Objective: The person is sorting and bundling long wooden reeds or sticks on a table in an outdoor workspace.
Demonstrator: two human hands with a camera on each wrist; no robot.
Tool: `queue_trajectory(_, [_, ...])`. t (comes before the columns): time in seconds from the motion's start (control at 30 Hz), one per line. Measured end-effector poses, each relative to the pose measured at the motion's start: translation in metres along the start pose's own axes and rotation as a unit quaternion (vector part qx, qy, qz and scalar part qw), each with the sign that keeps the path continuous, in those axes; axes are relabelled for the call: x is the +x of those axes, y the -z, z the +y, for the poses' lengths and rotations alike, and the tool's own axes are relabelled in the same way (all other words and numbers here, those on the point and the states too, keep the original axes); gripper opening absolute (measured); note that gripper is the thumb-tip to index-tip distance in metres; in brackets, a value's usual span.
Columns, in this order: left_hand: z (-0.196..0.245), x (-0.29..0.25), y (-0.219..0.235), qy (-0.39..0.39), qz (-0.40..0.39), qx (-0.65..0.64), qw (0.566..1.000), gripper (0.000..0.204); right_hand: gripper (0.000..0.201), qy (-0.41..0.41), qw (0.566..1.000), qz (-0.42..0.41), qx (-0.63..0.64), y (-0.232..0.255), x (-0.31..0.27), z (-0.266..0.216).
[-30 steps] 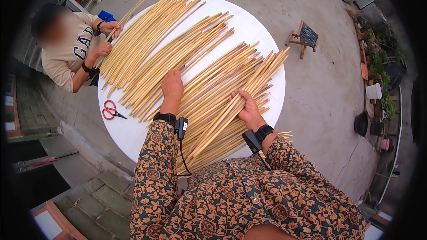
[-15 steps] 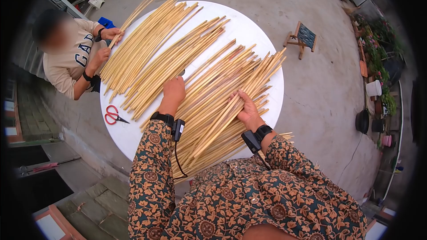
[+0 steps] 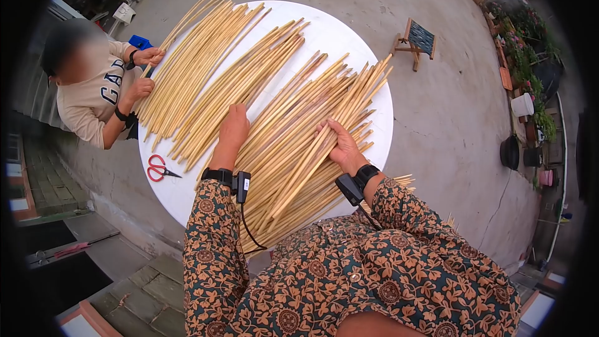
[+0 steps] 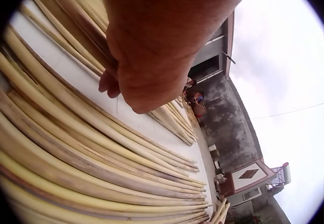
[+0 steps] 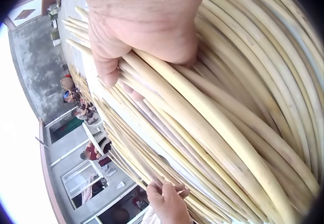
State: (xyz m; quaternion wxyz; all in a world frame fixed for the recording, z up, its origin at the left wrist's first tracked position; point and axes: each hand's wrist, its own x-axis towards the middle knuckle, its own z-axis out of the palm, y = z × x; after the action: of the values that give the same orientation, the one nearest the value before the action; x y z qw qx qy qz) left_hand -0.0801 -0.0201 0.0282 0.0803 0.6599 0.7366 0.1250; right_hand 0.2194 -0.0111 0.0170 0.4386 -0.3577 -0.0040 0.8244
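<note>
Long pale sticks lie in groups on a round white table (image 3: 337, 31). My right hand (image 3: 342, 145) grips a bundle of sticks (image 3: 312, 161) that slants across the nearest group, and in the right wrist view the thumb and fingers of this hand (image 5: 144, 24) wrap round several of them. At the edge between the middle group (image 3: 249, 75) and the nearest one is my left hand (image 3: 234, 128). The left wrist view shows this hand (image 4: 152, 62) with curled fingers round a dark stick (image 4: 83, 27); its far end is hidden.
Across the table at the left, a person (image 3: 87, 87) in a cap holds sticks over the far group (image 3: 187, 68). Red-handled scissors (image 3: 161, 168) lie near the left rim. Beyond the table stand a folding stool (image 3: 417, 40) and, at the right, flowerpots (image 3: 522, 106).
Sticks beside my left hand have shifted from the middle group's edge toward the nearest group. The right hand keeps its grip on the bundle. The head view has turned slightly.
</note>
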Motion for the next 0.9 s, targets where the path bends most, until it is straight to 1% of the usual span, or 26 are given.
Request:
queue_trajectory(0.03, [0.008,-0.001,0.01,0.008,-0.001,-0.005,1.0,0.018,0.019,-0.006,1.0,-0.006,-0.003,0.002,0.001,-0.003])
queue_trajectory(0.13, [0.04,-0.015,0.032,-0.05,0.01,-0.058,0.997,0.018,0.021,0.001,1.0,-0.028,0.003,0.001,-0.003,-0.003])
queue_trajectory(0.23, [0.089,-0.044,0.036,-0.084,-0.068,-0.115,0.987,0.018,0.026,0.005,0.999,-0.039,0.02,0.001,-0.008,-0.005])
queue_trajectory(0.3, [0.117,-0.06,0.035,-0.116,-0.128,-0.093,0.981,0.018,0.031,0.011,0.999,-0.037,0.031,-0.002,-0.01,-0.007])
queue_trajectory(0.4, [0.136,-0.071,0.02,-0.117,-0.209,-0.084,0.967,0.018,0.04,0.045,0.997,-0.058,0.022,-0.018,-0.018,-0.007])
queue_trajectory(0.5, [0.153,-0.075,0.037,-0.129,-0.234,-0.048,0.962,0.017,0.03,0.044,0.998,-0.032,-0.013,-0.013,-0.009,-0.006])
queue_trajectory(0.53, [0.15,-0.076,0.037,-0.142,-0.228,-0.071,0.96,0.021,0.028,0.041,0.999,-0.021,-0.026,-0.01,-0.005,-0.006])
queue_trajectory(0.57, [0.147,-0.076,0.037,-0.156,-0.223,-0.093,0.958,0.024,0.018,0.04,0.999,-0.022,-0.026,-0.007,-0.001,-0.006])
queue_trajectory(0.6, [0.143,-0.076,0.037,-0.169,-0.217,-0.115,0.955,0.027,0.017,0.044,0.999,-0.021,-0.021,-0.01,-0.003,-0.006])
queue_trajectory(0.63, [0.137,-0.066,0.05,-0.157,-0.274,-0.145,0.938,0.029,0.015,0.048,0.998,-0.021,-0.017,-0.012,-0.007,-0.005])
queue_trajectory(0.67, [0.121,-0.052,0.048,-0.125,-0.236,-0.245,0.932,0.03,0.014,0.052,0.998,-0.02,-0.013,-0.014,-0.008,-0.004])
queue_trajectory(0.7, [0.1,-0.038,0.042,-0.088,-0.195,-0.342,0.915,0.031,0.011,0.043,0.999,0.001,-0.022,-0.012,-0.006,-0.004])
queue_trajectory(0.73, [0.08,-0.021,0.038,-0.054,-0.084,-0.285,0.953,0.033,0.011,0.044,0.999,-0.007,-0.027,-0.007,-0.005,-0.004])
queue_trajectory(0.77, [0.049,-0.004,0.014,-0.059,0.043,-0.213,0.974,0.032,0.011,0.045,0.998,-0.015,-0.032,-0.001,-0.004,-0.004])
queue_trajectory(0.8, [0.026,0.01,0.008,-0.015,0.075,-0.097,0.992,0.038,0.011,0.046,0.998,-0.023,-0.036,0.004,-0.004,-0.002])
queue_trajectory(0.83, [0.004,0.017,0.0,0.03,0.081,-0.044,0.995,0.051,0.011,0.043,0.998,-0.032,-0.021,0.007,-0.006,0.001])
queue_trajectory(0.9, [-0.02,0.022,-0.007,0.101,-0.003,0.007,0.995,0.058,0.011,0.038,0.999,-0.018,-0.028,0.003,-0.005,0.005])
